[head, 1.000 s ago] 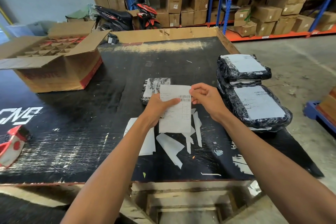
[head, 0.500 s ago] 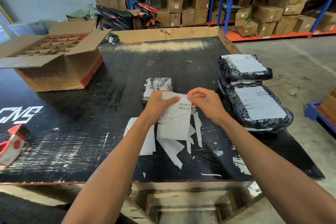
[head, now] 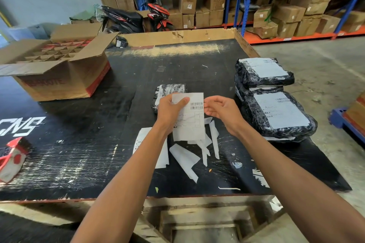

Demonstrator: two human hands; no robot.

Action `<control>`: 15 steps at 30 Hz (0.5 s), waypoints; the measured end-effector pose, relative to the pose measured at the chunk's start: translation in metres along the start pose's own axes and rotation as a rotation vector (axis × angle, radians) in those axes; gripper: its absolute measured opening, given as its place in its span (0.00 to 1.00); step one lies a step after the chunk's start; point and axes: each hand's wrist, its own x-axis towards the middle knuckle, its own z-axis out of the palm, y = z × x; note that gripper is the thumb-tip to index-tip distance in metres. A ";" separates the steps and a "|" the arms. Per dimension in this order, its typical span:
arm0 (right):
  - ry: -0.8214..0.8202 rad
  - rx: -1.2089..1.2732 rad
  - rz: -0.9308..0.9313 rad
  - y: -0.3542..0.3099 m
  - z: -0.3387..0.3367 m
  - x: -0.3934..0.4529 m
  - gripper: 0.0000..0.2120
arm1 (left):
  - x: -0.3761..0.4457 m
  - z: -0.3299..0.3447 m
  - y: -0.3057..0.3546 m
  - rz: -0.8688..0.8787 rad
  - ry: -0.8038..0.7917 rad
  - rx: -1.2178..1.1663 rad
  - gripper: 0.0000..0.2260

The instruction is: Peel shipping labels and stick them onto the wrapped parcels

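Your left hand [head: 171, 112] pinches the shipping label [head: 189, 118] by its upper left edge, thumb on the printed face, holding it above the black bench [head: 83, 144]. Your right hand [head: 222, 111] sits just right of the label, fingers loosely curled, its grip on nothing. A small unlabelled parcel [head: 169, 90] lies right behind the label; labelled parcels [head: 276, 112] are stacked to the label's right, and peeled backing strips [head: 185, 159] lie below it.

Bare forearms, no sleeves visible
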 end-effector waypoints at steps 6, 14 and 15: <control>-0.103 -0.118 -0.008 -0.002 -0.001 -0.001 0.05 | 0.001 -0.002 0.001 0.027 0.031 0.016 0.08; -0.149 -0.200 -0.051 -0.004 0.000 0.001 0.04 | 0.000 -0.004 0.002 0.038 0.028 0.046 0.06; -0.153 -0.187 -0.053 -0.005 0.000 0.001 0.04 | 0.000 -0.004 0.002 0.035 0.027 0.045 0.06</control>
